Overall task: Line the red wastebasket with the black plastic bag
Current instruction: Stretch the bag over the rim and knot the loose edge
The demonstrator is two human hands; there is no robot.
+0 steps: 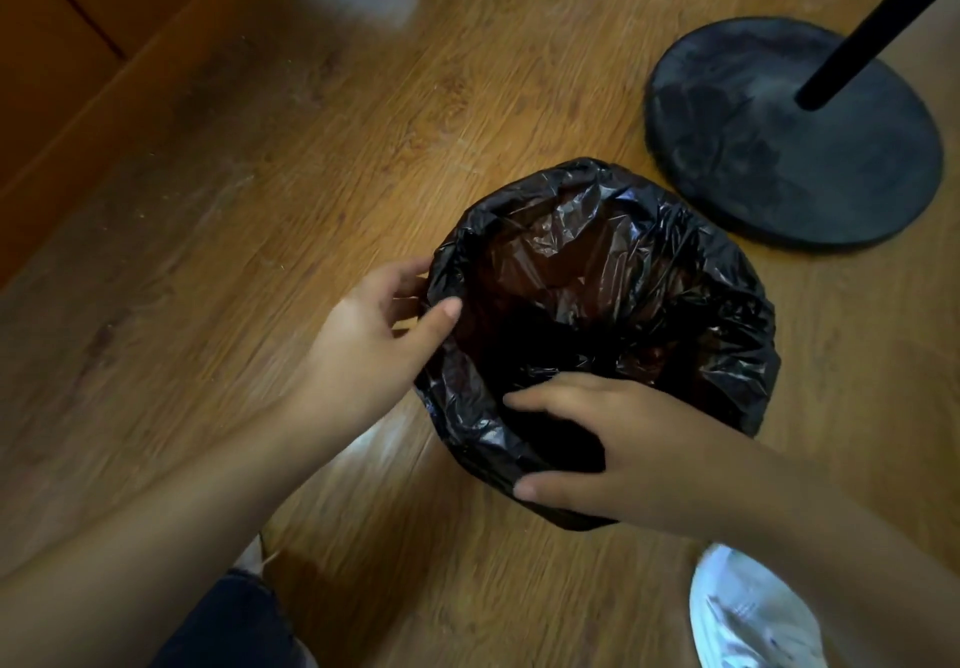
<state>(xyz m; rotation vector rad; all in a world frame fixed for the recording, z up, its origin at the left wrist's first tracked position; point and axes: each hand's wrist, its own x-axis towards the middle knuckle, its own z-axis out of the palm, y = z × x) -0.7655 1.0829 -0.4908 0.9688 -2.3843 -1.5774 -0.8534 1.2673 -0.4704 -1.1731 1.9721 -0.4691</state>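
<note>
Left grip (pixel 379 327) stood at the left rim of the black plastic bag (pixel 691 304), thumb laid on the inner film and fingers curled round the outside, pinching the turned-over edge. Right grip (pixel 618 452) held the near rim, with the thumb on the outer fold, the fingers reaching inside and the forefinger stretched leftward across the mouth. It appeared to clamp film too, though blur softened the contact.

The bag lay open between and beyond both grips, its mouth folded down outside the red wastebasket (pixel 524 272), which showed only as a red tint through the film. The basket stood upright on the wooden floor (pixel 260 200), long axis vertical.

Judgement: loose film sagged in the hollow directly ahead of the right grip's fingers, so that hand was better placed to press it down.

A black stand base (pixel 795 148) sat beyond the right grip, just beside the bag. No brand, label or writing could be read
</note>
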